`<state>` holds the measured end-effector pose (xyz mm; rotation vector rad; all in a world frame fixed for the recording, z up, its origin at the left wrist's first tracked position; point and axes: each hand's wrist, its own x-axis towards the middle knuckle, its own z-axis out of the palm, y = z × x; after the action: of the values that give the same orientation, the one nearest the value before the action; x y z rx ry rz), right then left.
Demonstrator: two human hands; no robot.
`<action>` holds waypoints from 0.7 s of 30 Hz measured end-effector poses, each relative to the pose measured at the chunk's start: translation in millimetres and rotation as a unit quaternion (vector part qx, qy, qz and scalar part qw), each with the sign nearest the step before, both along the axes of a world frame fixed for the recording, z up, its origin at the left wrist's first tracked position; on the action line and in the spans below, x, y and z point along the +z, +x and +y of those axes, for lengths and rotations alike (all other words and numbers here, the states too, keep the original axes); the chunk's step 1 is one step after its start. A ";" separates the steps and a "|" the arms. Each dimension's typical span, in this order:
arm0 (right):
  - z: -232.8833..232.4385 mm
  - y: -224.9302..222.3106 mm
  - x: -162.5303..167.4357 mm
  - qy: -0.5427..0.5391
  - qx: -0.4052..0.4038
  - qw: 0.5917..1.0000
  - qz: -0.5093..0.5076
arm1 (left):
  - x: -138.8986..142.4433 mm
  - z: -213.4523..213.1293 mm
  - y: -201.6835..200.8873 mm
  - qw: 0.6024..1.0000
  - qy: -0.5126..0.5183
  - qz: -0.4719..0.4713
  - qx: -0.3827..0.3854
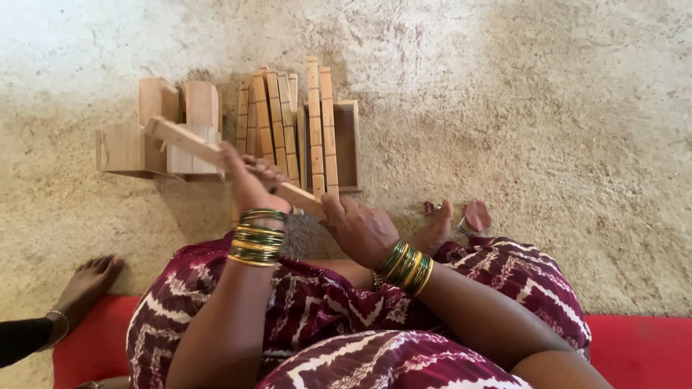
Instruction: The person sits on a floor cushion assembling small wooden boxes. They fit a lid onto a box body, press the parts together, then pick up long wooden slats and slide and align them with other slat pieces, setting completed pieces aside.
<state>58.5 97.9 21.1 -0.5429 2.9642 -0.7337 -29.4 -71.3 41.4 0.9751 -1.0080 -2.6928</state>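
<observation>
Head view: left hand [249, 180] and right hand [360, 229] both grip one long pale wooden strip [216, 153]; at 12 o'clock, a shallow wooden tray [349, 144] holds roughly nine strips [288, 126], blocks [162, 126] untouched.

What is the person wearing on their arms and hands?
Both arms are bare, with no sleeves showing. The left wrist carries a thick stack of green and gold bangles. The right wrist has a similar stack of green and gold bangles. No rings or gloves can be made out on the left hand or the right hand.
</observation>
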 end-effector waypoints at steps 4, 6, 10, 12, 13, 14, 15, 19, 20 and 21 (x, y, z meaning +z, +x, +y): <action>10.6 -6.6 3.0 -0.138 0.033 0.979 -0.148 | -4.0 -19.0 -9.3 0.978 0.062 0.186 -0.077; 16.3 -8.2 4.2 -0.278 0.013 0.918 -0.283 | -9.8 -17.5 -9.7 0.959 0.091 0.247 -0.110; 16.0 -1.4 0.8 -0.396 -0.143 0.868 -0.262 | -20.8 -14.0 -12.7 0.969 0.101 0.217 -0.057; 12.1 3.9 -3.3 -0.243 -0.098 0.965 0.027 | -22.3 -15.4 -16.5 0.980 0.161 0.114 -0.012; 10.5 5.2 -5.5 -0.157 -0.069 0.970 0.173 | -21.9 -15.5 -17.7 0.980 0.189 0.063 0.010; 9.1 6.0 -7.8 -0.211 -0.090 0.963 0.140 | -21.2 -14.2 -17.3 0.978 0.177 0.106 0.006; 8.4 5.9 -10.1 -0.265 -0.111 0.952 0.105 | -20.3 -10.9 -15.3 0.975 0.164 0.150 0.000; 12.7 1.1 -17.3 -0.438 -0.271 0.814 -0.270 | -12.0 4.8 -7.0 0.896 0.133 0.410 -0.108; 14.9 0.9 -18.6 -0.450 -0.230 0.828 -0.243 | -9.5 7.0 -4.8 0.888 0.130 0.420 -0.139; 16.8 1.2 -19.8 -0.459 -0.187 0.841 -0.216 | -7.2 8.5 -3.1 0.878 0.126 0.429 -0.169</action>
<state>59.7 114.7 1.3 0.2178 2.1408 -2.0096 -32.5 -62.8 34.2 -0.4657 -0.6643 -3.0381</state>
